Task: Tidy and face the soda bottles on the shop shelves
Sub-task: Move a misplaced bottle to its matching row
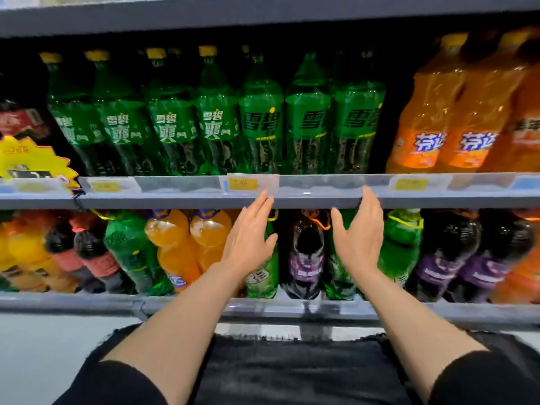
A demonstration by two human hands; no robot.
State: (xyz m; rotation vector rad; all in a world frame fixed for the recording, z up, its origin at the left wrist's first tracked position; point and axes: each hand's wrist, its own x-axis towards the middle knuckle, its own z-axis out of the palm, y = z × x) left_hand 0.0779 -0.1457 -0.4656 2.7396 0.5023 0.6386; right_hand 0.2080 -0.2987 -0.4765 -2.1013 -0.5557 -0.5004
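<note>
With the left hand point(248, 244) and right hand point(361, 241) both flat-fingered and empty, flank the dark purple-labelled plastic soda bottle point(306, 255) on the lower grey metal shelf point(87, 301), then turn it label-forward.

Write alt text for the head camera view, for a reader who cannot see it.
Two open hands, left hand and right hand, reach toward a dark purple-labelled bottle on the lower shelf, holding nothing. On the upper shelf stand green bottles and orange bottles.
</note>
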